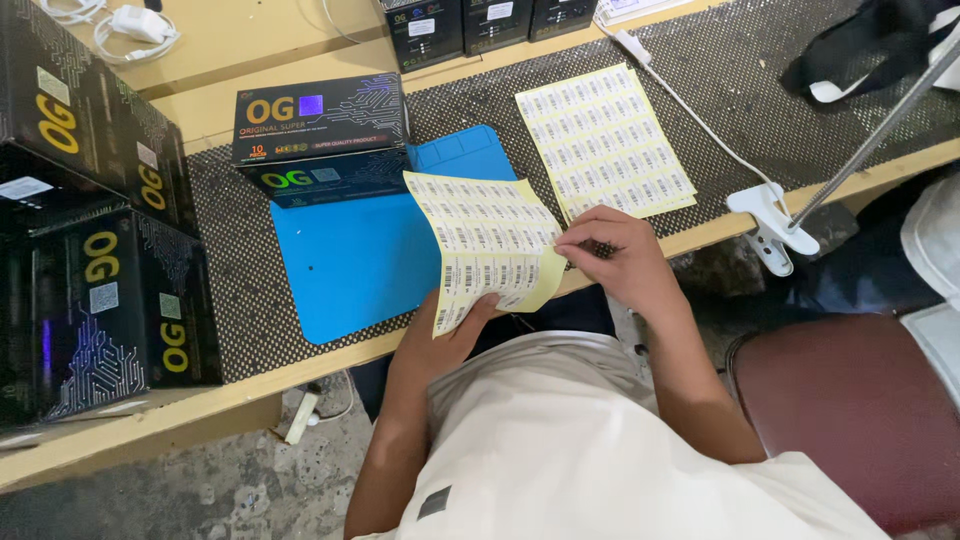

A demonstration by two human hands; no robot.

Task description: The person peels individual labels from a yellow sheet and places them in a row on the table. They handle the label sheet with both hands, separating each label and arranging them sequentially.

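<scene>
I see the left hand [445,335] gripping the lower edge of a yellow label sheet [485,250], thumb on top, holding it tilted above the desk [230,385] edge. The right hand [615,255] has its fingers [575,243] pinched at the sheet's right edge, on a label. Under the sheet lies a blue mat [350,260]; a black box [320,135] stands just behind it. A second sheet [603,140] lies flat farther back, right.
</scene>
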